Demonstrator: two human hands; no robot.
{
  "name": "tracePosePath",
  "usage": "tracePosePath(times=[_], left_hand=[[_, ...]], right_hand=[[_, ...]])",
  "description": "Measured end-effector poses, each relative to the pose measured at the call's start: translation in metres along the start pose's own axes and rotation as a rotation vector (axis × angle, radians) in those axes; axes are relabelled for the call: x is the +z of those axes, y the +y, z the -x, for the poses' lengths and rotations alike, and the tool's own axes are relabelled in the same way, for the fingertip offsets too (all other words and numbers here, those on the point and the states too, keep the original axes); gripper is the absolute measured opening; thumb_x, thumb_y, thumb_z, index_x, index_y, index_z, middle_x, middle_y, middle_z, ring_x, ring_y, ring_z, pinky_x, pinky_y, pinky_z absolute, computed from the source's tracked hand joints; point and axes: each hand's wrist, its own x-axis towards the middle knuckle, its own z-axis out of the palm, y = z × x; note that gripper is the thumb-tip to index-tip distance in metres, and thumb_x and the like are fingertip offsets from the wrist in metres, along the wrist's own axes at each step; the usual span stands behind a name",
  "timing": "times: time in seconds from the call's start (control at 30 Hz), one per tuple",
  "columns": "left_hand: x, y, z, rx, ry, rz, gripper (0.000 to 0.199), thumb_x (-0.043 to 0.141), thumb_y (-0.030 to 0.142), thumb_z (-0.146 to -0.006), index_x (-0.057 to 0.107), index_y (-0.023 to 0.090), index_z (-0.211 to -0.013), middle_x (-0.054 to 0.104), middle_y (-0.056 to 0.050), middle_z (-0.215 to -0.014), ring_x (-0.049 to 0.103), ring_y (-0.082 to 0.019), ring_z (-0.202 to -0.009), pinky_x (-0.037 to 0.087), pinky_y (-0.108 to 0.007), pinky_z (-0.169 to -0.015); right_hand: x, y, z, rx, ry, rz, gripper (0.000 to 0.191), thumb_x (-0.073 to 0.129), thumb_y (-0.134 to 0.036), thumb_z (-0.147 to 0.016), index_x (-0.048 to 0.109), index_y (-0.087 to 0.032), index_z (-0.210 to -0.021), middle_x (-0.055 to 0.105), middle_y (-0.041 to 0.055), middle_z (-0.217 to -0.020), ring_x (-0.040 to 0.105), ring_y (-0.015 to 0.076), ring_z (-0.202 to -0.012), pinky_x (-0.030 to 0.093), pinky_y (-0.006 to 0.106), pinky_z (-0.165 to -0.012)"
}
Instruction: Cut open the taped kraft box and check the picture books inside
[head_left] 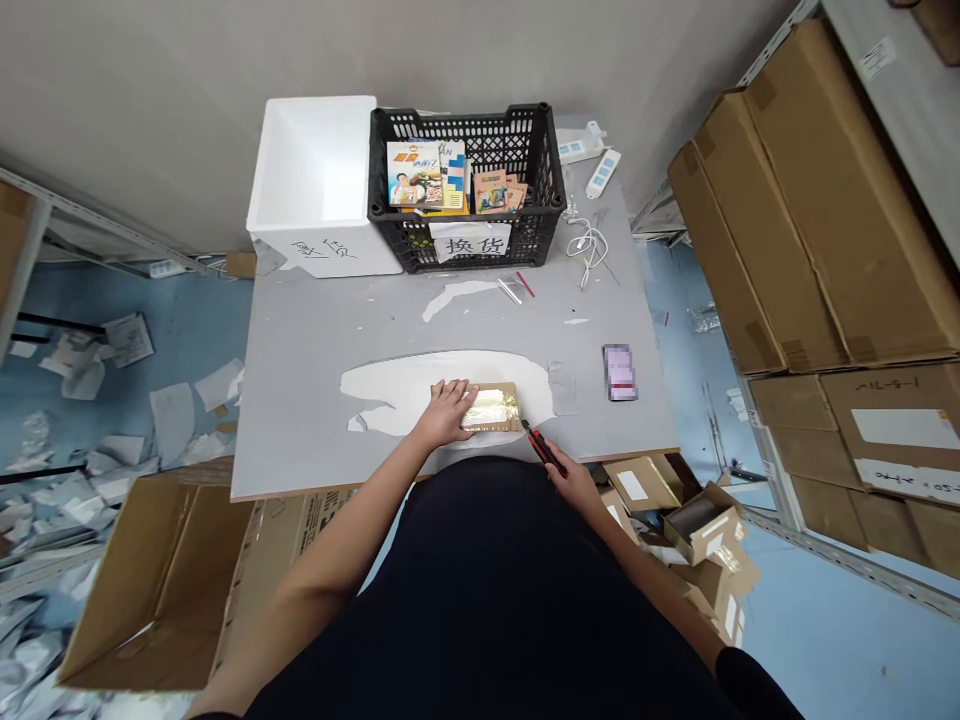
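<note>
A small flat cardboard parcel point(491, 409) with shiny tape and a white label lies near the table's front edge. My left hand point(445, 412) rests on its left end, fingers apart and pressing it down. To the right, my right hand point(568, 474) is wrapped round a red and black cutter point(546, 451), whose tip is by the parcel's lower right corner. Under the parcel, the grey tabletop point(300, 350) shows a torn white patch point(390, 382).
Behind stand a white foam box point(322, 165) and a black crate point(487, 240) holding books. A phone point(620, 373) lies at the right; white cables point(589, 245) and power strips point(602, 174) are behind it. Open cartons point(161, 580) flank the table below; stacked boxes point(817, 200) rise at the right.
</note>
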Motion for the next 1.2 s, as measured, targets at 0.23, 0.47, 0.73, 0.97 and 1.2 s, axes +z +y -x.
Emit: tracePosePath(times=[0.23,0.47,0.73,0.97,1.2], left_hand=[[0.002,-0.001,0.003,0.014,-0.002,0.008,0.094,0.068,0.050,-0.069,0.028,0.016,-0.148,0.033,-0.020,-0.149,0.023,-0.035,-0.140,0.009,-0.054,-0.115],[-0.001,0.001,0.002,0.010,-0.010,0.001,0.096,0.069,0.049,-0.069,0.027,0.016,-0.148,0.034,-0.020,-0.149,0.024,-0.036,-0.140,0.009,-0.055,-0.114],[-0.003,0.001,0.000,0.000,-0.014,0.002,0.094,0.068,0.049,-0.070,0.028,0.016,-0.148,0.034,-0.019,-0.148,0.024,-0.035,-0.139,0.010,-0.055,-0.115],[-0.003,0.001,-0.002,0.000,-0.024,0.004,0.095,0.069,0.049,-0.069,0.028,0.016,-0.148,0.034,-0.020,-0.148,0.024,-0.036,-0.139,0.011,-0.055,-0.114],[0.002,0.001,-0.001,-0.025,-0.010,-0.013,0.096,0.070,0.049,-0.067,0.031,0.016,-0.147,0.034,-0.020,-0.148,0.025,-0.037,-0.138,0.011,-0.055,-0.114]], right_hand=[[0.008,0.001,-0.013,0.146,0.057,-0.253,0.062,0.048,-0.041,-0.087,0.038,-0.027,-0.147,0.064,-0.0020,-0.073,0.051,0.0100,-0.043,0.045,0.021,-0.041],[0.005,-0.003,-0.024,0.148,0.006,-0.136,0.059,0.045,-0.038,-0.089,0.039,-0.025,-0.146,0.065,-0.0020,-0.073,0.051,0.0094,-0.044,0.046,0.020,-0.045],[-0.010,-0.028,-0.021,0.054,0.023,0.064,0.054,0.048,-0.032,-0.089,0.046,-0.031,-0.142,0.073,0.0022,-0.092,0.065,0.0165,-0.065,0.053,0.028,-0.069],[-0.012,-0.031,-0.030,0.195,-0.071,-0.081,0.057,0.045,-0.033,-0.091,0.037,-0.032,-0.147,0.061,-0.0031,-0.068,0.049,0.0088,-0.041,0.040,0.019,-0.039],[-0.020,-0.027,-0.023,0.158,-0.153,-0.120,0.058,0.048,-0.031,-0.090,0.038,-0.030,-0.147,0.059,-0.0040,-0.066,0.047,0.0078,-0.041,0.040,0.019,-0.040]])
